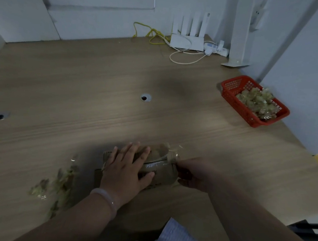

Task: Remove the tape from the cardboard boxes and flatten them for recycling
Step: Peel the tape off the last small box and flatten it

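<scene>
The box (160, 171) lies at 6 o'clock on the surface (98, 105), close to the person. The left hand (127, 167) presses it flat, fingers straight and spread. The right hand (194, 173), blurred, looks curled round the loose tape (171, 154) at the box's 3 o'clock end. Best to keep the box pinned and peel low along the seam. Finished strips belong in the red basket (232, 84) at 2 o'clock, not with the scraps (60, 183) at 8 o'clock.
</scene>
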Available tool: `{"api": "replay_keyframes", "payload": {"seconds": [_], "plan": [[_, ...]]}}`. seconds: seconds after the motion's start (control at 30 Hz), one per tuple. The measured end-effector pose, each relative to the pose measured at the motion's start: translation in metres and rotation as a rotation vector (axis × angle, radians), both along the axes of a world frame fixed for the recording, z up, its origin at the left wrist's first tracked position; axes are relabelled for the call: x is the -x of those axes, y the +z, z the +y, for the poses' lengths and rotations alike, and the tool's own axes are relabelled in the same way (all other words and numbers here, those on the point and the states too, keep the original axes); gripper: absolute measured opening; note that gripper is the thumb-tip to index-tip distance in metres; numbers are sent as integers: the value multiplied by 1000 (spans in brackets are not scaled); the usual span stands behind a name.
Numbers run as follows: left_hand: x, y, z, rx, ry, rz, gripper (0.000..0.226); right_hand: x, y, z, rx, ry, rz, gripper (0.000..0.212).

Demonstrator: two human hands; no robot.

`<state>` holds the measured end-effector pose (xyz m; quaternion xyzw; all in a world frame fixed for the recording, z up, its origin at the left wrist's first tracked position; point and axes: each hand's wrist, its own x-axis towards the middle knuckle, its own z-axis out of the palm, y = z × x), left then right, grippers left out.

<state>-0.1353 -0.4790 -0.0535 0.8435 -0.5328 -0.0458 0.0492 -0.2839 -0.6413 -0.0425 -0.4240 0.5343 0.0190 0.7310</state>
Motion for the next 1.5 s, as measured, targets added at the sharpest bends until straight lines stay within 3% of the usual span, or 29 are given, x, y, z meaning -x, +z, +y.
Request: {"api": "replay_keyframes", "payload": {"seconds": [0.23, 0.37, 0.43, 0.6, 0.87, 0.97, 1.07, 1.17, 1.27, 1.43, 1.5], "plan": [[0, -1, 0, -5, -8, -9, 77, -4, -7, 5, 81, 3, 45, 22], [1, -2, 1, -5, -5, 1, 74, -4, -3, 0, 188, -29, -50, 26], [0, -3, 0, -4, -7, -13, 72, -4, 3, -3, 337, 34, -61, 25], [-2, -5, -1, 13, -15, 10, 71, -9, 15, -2, 885, 423, 89, 24], [-1, -3, -1, 76, -14, 66, 65, -32, 34, 3, 957, 420, -36, 20], [-7, -3, -1, 133, -2, 167, 57, -32, 34, 8, 997, 432, -60, 20], [-9, 3, -5, 242, 29, 296, 56, -31, 26, 20, 893, 428, -137, 18], [-10, 8, -10, 337, 88, 403, 42, -31, 23, 28, 872, 476, -191, 11], [-11, 8, -13, 287, 157, 411, 25, -28, 26, 26, 831, 492, -258, 14], [-9, 11, -14, 347, 257, 466, 5, -22, 16, 24, 666, 30, -271, 19], [-9, 10, -13, 350, 255, 461, 5, -18, 14, 25, 703, 91, -299, 28]]}}
